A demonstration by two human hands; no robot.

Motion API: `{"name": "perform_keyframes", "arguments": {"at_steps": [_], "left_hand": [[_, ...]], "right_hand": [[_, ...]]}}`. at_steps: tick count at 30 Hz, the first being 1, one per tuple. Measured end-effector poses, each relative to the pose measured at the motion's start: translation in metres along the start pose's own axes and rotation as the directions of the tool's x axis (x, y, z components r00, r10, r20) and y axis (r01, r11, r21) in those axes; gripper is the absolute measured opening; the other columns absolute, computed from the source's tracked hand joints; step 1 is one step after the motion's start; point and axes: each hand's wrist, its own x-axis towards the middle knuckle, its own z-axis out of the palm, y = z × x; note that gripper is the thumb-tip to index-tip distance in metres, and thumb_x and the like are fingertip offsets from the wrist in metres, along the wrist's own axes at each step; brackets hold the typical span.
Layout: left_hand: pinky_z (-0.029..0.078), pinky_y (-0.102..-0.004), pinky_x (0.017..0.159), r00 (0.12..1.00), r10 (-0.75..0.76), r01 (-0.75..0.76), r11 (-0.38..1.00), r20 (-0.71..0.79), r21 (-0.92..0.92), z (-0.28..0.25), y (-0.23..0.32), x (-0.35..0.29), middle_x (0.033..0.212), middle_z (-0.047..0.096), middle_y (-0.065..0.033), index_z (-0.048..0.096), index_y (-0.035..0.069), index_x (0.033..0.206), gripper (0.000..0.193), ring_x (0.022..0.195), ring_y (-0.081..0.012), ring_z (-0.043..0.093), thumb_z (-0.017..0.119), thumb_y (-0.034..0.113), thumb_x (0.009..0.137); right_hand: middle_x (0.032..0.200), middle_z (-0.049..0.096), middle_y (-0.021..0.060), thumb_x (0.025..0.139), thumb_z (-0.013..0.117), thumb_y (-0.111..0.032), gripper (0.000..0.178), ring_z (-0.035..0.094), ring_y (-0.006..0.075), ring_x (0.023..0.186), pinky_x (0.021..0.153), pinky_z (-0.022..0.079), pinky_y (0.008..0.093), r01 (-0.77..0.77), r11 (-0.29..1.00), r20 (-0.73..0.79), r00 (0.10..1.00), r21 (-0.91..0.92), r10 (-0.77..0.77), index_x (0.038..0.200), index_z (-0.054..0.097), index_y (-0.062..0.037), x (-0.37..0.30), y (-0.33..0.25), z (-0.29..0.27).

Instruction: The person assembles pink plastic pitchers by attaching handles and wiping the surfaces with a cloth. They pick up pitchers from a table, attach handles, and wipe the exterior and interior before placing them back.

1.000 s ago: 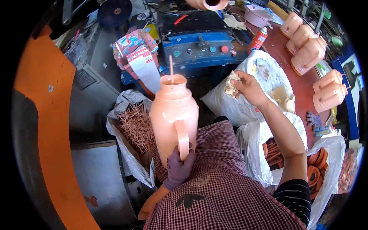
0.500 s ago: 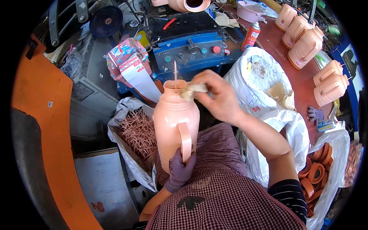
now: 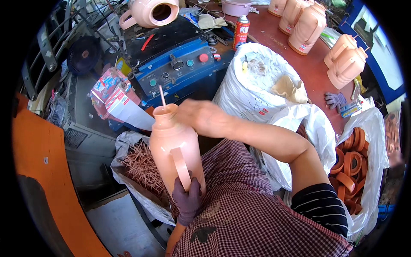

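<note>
A glossy peach-pink plastic jug shell (image 3: 171, 141), like a thermos body, stands tilted in my lap, with a thin pink sprue sticking up from its neck. My left hand (image 3: 187, 200), in a purple glove, is closed round the lower part of its side handle. My bare right hand (image 3: 203, 116) is at the right of the neck, blurred by motion, with its fingers curled. The pale cloth it grips shows clearly only in the earlier picture; here the hand mostly hides it.
Left of my lap, a sack holds thin pink sprues (image 3: 144, 168). A blue machine panel (image 3: 182, 66) stands ahead. To the right are white sacks (image 3: 235, 81) and a bag of orange-brown rings (image 3: 351, 167). Several pink shells (image 3: 306, 30) and a red spray can (image 3: 241, 32) stand on the reddish table.
My view has swung to the right, so the scene sits further left. My right hand has moved over the neck's right side, still at the rim. The left hand keeps its hold on the handle.
</note>
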Motion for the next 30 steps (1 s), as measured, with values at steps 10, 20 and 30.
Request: {"name": "perform_keyframes", "arguments": {"at_steps": [10, 20, 30], "left_hand": [[0.054, -0.0385, 0.068, 0.997, 0.046, -0.042, 0.996, -0.062, 0.074, -0.016, 0.001, -0.015, 0.084, 0.067, -0.0194, 0.059, -0.003, 0.108, 0.035, 0.075, -0.0337, 0.068, 0.069, 0.022, 0.085], [0.05, -0.0391, 0.074, 0.97, 0.231, -0.24, 0.957, -0.073, -0.162, -0.016, -0.019, -0.014, 0.09, 0.066, -0.018, 0.057, 0.001, 0.109, 0.031, 0.083, -0.0312, 0.066, 0.064, 0.023, 0.087], [0.049, -0.0396, 0.075, 0.952, 0.173, -0.215, 0.966, -0.253, -0.147, -0.032, -0.008, -0.013, 0.091, 0.064, -0.0161, 0.057, 0.003, 0.102, 0.026, 0.083, -0.0293, 0.063, 0.062, 0.023, 0.087]], "right_hand": [[0.109, 0.062, 0.0235, 0.093, 0.062, -0.017, 0.04, 0.063, 0.0271, 0.092, 0.08, 0.052, 0.0363, -0.047, 0.836, -0.102, 0.987, 0.547, 0.122, 0.125, 0.051, 0.0031, 0.015, 0.035, 0.006], [0.076, 0.061, 0.0144, 0.079, 0.057, 0.01, 0.007, 0.058, 0.0232, 0.064, 0.059, 0.048, 0.0337, 0.279, 0.546, -0.283, 0.956, 0.79, -0.079, 0.08, 0.057, 0.0029, 0.035, -0.102, 0.049], [0.132, 0.051, 0.019, 0.088, 0.062, -0.007, 0.054, 0.059, 0.0278, 0.111, 0.092, 0.05, 0.0361, 0.509, 0.295, 0.293, 0.085, 0.809, -0.952, 0.138, 0.043, -0.0056, -0.077, -0.274, 0.174]]}}
